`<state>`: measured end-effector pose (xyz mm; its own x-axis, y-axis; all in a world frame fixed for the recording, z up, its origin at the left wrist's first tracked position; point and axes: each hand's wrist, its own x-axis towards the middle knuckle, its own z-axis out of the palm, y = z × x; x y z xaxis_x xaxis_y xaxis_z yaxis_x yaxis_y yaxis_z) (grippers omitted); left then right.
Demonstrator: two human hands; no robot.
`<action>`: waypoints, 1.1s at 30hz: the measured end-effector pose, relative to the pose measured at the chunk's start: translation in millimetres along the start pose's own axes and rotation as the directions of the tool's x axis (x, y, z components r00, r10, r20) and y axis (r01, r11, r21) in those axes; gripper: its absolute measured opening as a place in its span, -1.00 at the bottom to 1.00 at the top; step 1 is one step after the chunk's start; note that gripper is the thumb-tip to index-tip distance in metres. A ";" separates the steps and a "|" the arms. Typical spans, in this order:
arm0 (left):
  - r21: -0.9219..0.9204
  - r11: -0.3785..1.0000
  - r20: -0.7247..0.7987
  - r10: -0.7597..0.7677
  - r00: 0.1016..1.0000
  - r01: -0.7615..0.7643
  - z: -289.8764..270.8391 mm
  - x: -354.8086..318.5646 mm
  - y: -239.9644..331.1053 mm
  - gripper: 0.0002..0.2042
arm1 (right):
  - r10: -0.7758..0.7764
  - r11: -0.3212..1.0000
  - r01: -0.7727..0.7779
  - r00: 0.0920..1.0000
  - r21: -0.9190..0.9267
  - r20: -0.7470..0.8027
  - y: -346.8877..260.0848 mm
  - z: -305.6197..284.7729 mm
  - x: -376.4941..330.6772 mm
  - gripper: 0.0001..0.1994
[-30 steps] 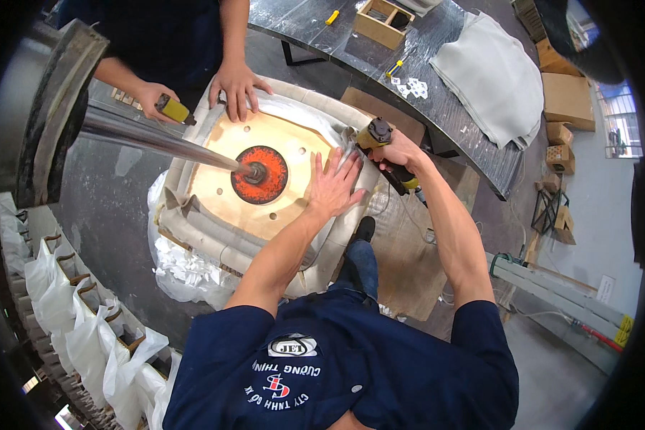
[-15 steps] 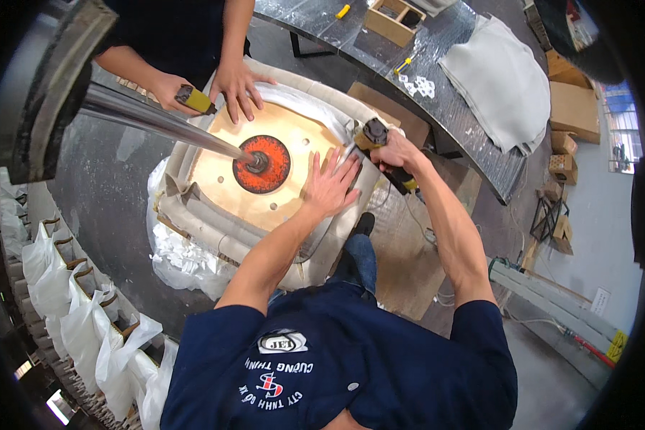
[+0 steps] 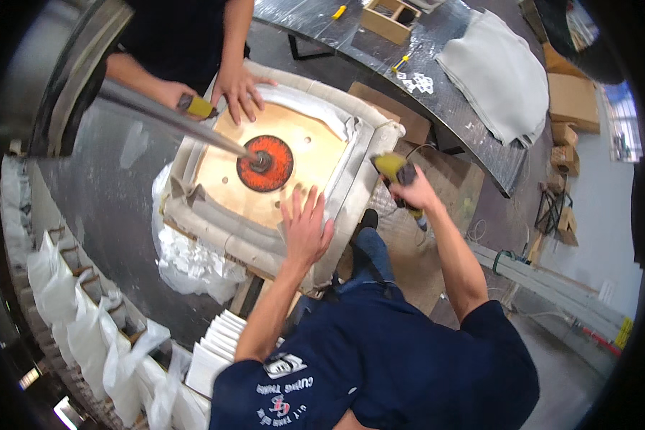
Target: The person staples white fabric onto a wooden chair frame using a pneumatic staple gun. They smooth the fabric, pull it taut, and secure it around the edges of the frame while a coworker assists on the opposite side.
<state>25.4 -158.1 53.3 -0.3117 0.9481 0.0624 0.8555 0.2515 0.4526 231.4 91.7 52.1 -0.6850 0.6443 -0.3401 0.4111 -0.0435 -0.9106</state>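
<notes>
A plywood board (image 3: 309, 161) lies in a padded seat cushion with light grey fabric (image 3: 369, 152) folded up around its edges. From above, a red round pressing disc (image 3: 284, 156) on a metal rod (image 3: 186, 127) bears on the board's middle. My left hand (image 3: 307, 228) rests with fingers spread on the near edge of the board and fabric. Gripped in my right hand (image 3: 417, 192) is a yellow and black staple gun (image 3: 394, 169), held off the cushion's right side. Across from me, a co-worker's hand (image 3: 238, 89) lies on the far edge, and their other hand holds a yellow staple gun (image 3: 196, 107).
A dark table (image 3: 473, 122) at the far right carries a pile of grey fabric pieces (image 3: 498, 79), a wooden box (image 3: 388, 20) and a yellow-handled tool. At left stand white-wrapped parts (image 3: 86, 315) in a row. A plastic bag (image 3: 193, 261) of white scraps sits beside the cushion.
My right hand has drawn the staple gun away from the cushion's right edge, toward the right and nearer me. My left hand has slid nearer me and left along the board.
</notes>
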 end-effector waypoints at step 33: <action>-0.488 0.357 0.665 -0.439 0.604 0.797 320.5 438.7 325.4 -0.45 | 0.261 0.965 -0.240 0.853 0.103 -0.451 177.8 -445.7 -82.3 -0.29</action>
<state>299.5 402.1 -57.1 -0.2893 0.5915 -0.7526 -0.1448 0.7501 0.6452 629.0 371.2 22.9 -0.2061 0.8830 -0.4217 0.4993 -0.2757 -0.8214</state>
